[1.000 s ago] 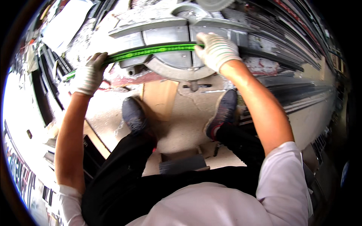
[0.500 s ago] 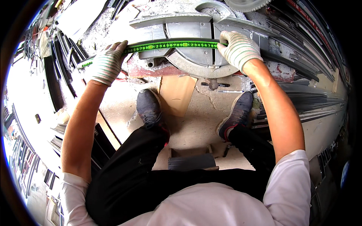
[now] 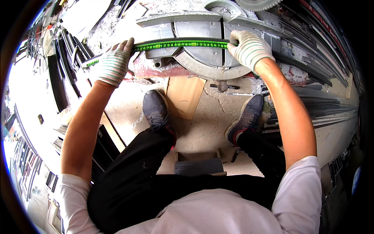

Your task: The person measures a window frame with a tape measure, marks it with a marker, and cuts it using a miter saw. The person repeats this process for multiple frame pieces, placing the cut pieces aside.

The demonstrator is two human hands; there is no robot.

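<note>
A bright green tape measure (image 3: 179, 45) is stretched along a dark, narrow profile bar (image 3: 302, 64) that lies across the grey metal table of a mitre saw (image 3: 198, 33). My left hand (image 3: 114, 64), in a striped knitted glove, is closed over tape and bar left of the saw table. Past that hand a short piece of green tape shows near the bar's left end. Gloved the same way, my right hand (image 3: 251, 48) pinches the tape close to the saw's slot. Its palm side is hidden, so whether the tape's case is inside cannot be seen.
A toothed saw blade (image 3: 259, 3) shows at the top edge. Long metal profiles (image 3: 327, 103) lie stacked on the right, and dark offcuts (image 3: 58, 84) on the left. Cardboard (image 3: 185, 97), a marker pen (image 3: 230, 87) and pliers (image 3: 142, 80) lie below the saw.
My left hand has slid slightly to the right along the tape, covering a few more marks. My right hand keeps its grip; the whole view has shifted a little.
</note>
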